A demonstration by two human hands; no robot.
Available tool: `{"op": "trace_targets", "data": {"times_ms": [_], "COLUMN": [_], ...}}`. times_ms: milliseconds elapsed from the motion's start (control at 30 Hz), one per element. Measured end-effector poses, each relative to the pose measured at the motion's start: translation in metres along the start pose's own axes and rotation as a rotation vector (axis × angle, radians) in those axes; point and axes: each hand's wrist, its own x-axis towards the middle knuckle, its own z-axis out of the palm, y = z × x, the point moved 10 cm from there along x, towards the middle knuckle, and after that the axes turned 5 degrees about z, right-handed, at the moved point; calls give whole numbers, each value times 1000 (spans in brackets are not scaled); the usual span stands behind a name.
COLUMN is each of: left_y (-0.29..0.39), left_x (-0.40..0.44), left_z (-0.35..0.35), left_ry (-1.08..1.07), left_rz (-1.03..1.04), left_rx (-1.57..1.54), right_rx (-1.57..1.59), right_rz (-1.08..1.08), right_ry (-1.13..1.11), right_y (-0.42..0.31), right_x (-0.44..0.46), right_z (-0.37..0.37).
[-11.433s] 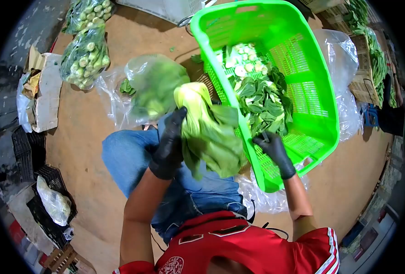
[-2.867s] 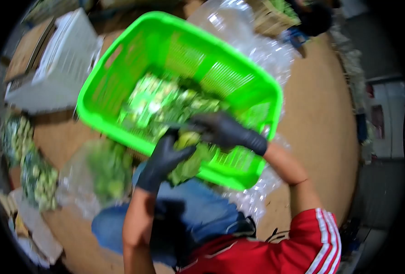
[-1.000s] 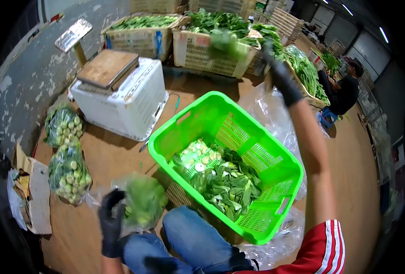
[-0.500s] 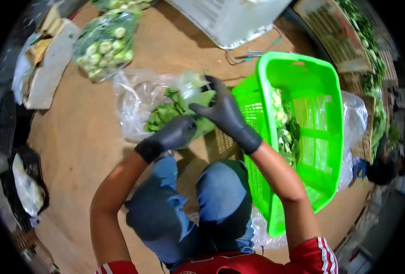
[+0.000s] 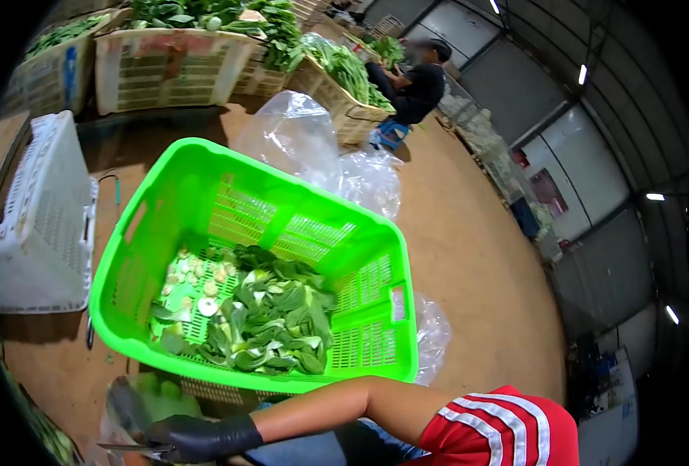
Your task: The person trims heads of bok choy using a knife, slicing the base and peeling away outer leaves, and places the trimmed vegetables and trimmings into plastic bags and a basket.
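Brown floor (image 5: 476,256) lies beneath everything. Lower left, the blurred left hand (image 5: 129,404), grip unclear, overlaps a plastic bag of greens (image 5: 172,400); just beside, the gloved right hand (image 5: 200,439) grasps a knife (image 5: 130,447); farther right, a green basket (image 5: 130,342) holds leaves (image 5: 270,318) and pale pieces (image 5: 210,289).

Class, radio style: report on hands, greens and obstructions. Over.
Right hand gripping knife. Left hand blurred at bagged greens, grip unclear. Leaves in green basket close by; nothing visibly blocking.

ceiling lights (image 5: 583,74) bright | fisheye bend | dark corners | bag (image 5: 165,401) blurred
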Motion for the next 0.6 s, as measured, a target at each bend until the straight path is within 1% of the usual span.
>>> {"op": "trace_targets", "data": {"times_ms": [67, 167, 267, 300, 367, 600], "left_y": [-12, -12, -13, -15, -15, -11], "left_x": [3, 6, 2, -1, -5, -32], "left_z": [9, 11, 8, 6, 1, -27], "left_ry": [-4, -5, -11, -8, 2, 70], "left_rz": [-48, -79, -92, -104, -121, -155], "left_rx": [-2, -20, -36, -43, -73, -228], "right_rx": [37, 49, 47, 65, 83, 128], "right_rz": [80, 47, 136, 88, 85, 98], "right_ry": [98, 239, 180, 229, 230, 164], "right_y": [0, 11, 23, 20, 20, 11], "right_x": [1, 1, 8, 8, 7, 8], "right_z": [-8, -25, -22, -25, -25, -18]}}
